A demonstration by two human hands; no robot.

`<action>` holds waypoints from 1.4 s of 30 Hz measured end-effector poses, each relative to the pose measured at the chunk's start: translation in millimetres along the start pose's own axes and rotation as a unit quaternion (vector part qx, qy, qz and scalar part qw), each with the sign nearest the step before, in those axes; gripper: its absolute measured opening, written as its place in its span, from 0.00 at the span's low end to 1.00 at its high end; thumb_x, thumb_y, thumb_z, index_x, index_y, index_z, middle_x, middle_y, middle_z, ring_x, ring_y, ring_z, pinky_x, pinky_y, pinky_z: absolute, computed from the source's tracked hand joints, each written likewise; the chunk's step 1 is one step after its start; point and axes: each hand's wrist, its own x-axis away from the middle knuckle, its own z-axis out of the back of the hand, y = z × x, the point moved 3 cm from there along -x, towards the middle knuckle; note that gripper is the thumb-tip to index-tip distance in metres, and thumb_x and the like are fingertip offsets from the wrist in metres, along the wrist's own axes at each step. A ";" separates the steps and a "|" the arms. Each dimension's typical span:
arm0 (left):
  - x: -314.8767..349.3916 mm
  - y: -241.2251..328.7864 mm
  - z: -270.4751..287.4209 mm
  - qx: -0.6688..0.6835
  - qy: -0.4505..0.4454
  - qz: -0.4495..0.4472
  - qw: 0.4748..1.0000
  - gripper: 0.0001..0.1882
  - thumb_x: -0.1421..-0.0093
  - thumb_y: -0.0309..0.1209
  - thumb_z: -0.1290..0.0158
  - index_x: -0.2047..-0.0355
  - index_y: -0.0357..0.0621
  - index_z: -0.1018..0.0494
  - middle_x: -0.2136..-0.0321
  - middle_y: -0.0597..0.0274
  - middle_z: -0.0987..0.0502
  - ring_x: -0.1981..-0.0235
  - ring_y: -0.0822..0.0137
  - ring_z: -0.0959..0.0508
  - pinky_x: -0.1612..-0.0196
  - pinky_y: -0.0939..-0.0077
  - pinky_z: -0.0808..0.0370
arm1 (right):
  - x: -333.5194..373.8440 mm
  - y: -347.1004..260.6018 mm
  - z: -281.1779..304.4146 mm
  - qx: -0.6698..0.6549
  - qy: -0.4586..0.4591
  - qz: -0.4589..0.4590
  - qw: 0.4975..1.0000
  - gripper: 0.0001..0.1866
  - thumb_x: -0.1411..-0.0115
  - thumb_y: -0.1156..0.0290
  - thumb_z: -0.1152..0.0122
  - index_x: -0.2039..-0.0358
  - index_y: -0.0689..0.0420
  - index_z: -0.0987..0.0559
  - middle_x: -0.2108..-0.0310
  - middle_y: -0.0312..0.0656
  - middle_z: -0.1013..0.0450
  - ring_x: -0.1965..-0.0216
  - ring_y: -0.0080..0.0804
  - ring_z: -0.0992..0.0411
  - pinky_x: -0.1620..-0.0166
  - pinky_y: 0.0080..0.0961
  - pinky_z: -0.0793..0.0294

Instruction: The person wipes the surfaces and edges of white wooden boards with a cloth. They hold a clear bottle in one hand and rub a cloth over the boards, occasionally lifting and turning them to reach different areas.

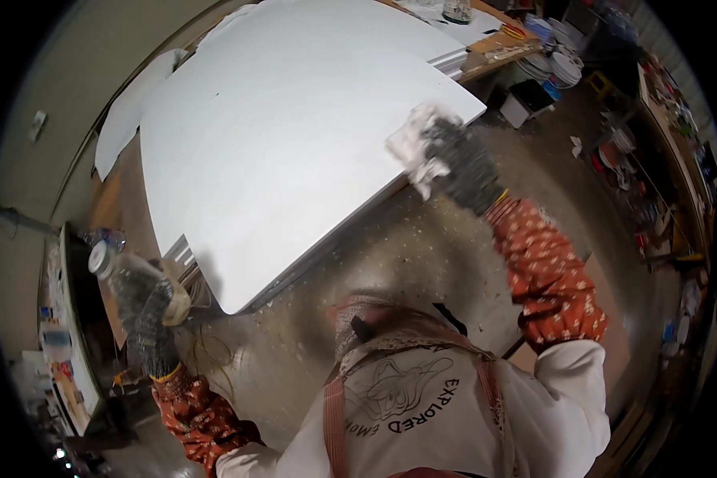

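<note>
A large white panel lies flat in front of me, on top of other stacked sheets. My right hand, in a dark grey knit glove, grips a crumpled white rag at the panel's right edge, near the far right corner. To the left of the panel's near corner, my left hand, gloved alike, is wrapped round a clear plastic bottle with a white cap. Some yellowish liquid shows low in the bottle, which is tilted. The fingers of both hands are partly hidden or blurred.
A wooden workbench with loose items stands at the far right, with stacked white buckets beside it. Shelving with clutter lines the right side. At the left are a wall and a narrow table. Cables lie on the concrete floor.
</note>
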 end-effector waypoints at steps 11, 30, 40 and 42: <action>-128.3 54.3 41.0 -0.661 0.714 -0.080 -0.216 0.33 0.52 0.38 0.35 0.47 0.43 0.33 0.54 0.52 0.26 0.52 0.58 0.25 0.51 0.65 0.27 | 50.4 14.6 22.7 -0.175 0.214 -0.051 0.960 0.17 0.40 0.67 0.46 0.51 0.60 0.30 0.50 0.46 0.32 0.55 0.30 0.30 0.52 0.31 0.26; -86.9 70.8 14.8 -0.721 0.518 0.066 -0.455 0.31 0.52 0.41 0.40 0.49 0.39 0.32 0.65 0.54 0.26 0.61 0.58 0.25 0.52 0.62 0.28 | -70.6 -84.6 -83.0 -0.416 0.216 -0.123 0.875 0.19 0.37 0.71 0.48 0.47 0.62 0.33 0.62 0.42 0.27 0.64 0.26 0.27 0.63 0.24 0.20; 301.0 -14.0 -72.7 -0.597 0.626 0.087 -0.495 0.21 0.40 0.35 0.48 0.48 0.39 0.35 0.66 0.59 0.26 0.67 0.64 0.24 0.64 0.71 0.24 | -99.0 -53.2 -18.6 0.252 -0.020 -0.119 0.960 0.27 0.38 0.57 0.50 0.41 0.53 0.36 0.44 0.44 0.35 0.44 0.42 0.36 0.43 0.47 0.39; 317.3 -13.3 -99.5 -0.590 0.745 -0.265 -0.162 0.17 0.35 0.32 0.53 0.47 0.42 0.36 0.59 0.59 0.29 0.60 0.65 0.28 0.57 0.72 0.28 | -51.2 40.8 19.7 0.458 0.144 -0.186 0.857 0.25 0.38 0.56 0.50 0.42 0.49 0.34 0.45 0.44 0.34 0.46 0.42 0.34 0.43 0.46 0.38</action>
